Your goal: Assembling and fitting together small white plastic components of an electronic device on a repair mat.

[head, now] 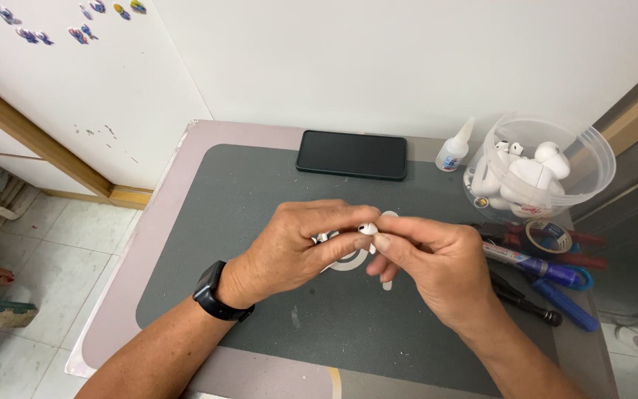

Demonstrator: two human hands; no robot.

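Together two hands (374, 251), one white earbud (367, 229); one phone (351, 154)

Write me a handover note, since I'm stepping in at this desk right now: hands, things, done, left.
Left hand and right hand: both pinch one small white plastic earbud over the grey desk mat.
Nearby: clear plastic tub of white earbuds, small white glue bottle, black phone, pens.
Done: earbud picked up.
Left: cannot tell.
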